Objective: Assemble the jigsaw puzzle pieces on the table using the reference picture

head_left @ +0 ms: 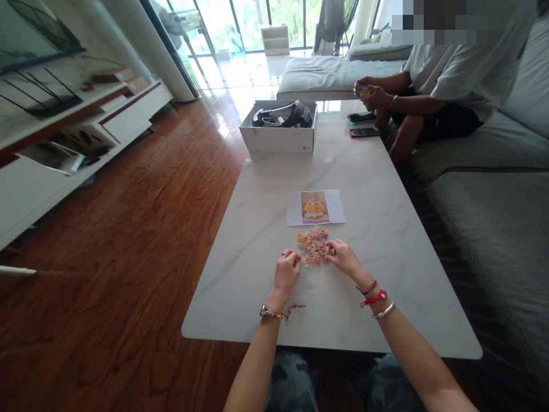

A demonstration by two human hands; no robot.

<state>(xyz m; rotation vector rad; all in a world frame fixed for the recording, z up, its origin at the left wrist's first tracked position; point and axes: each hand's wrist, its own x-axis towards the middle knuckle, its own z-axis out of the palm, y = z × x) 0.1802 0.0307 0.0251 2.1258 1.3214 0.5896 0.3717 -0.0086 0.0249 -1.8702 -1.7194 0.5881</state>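
Left hand (286, 270) and right hand (345, 258), fingers closed on puzzle pieces (314, 245), white marble table (386, 229), wooden floor (128, 229), grey sofa (493, 240).

The puzzle pieces (313, 247) in the lower middle of the frame are too small to tell apart — whether any are joined cannot be read. The left hand (286, 273) curls its fingertips at the pile's left edge, and what they pinch, if anything, is hidden; the right hand (344, 258) covers the right edge likewise. The figure on the printed sheet (316, 207) above is perhaps a yellow cartoon creature. At upper right, a seated person's hands (371, 94) close round something small and unreadable — that person is cut by the top edge.
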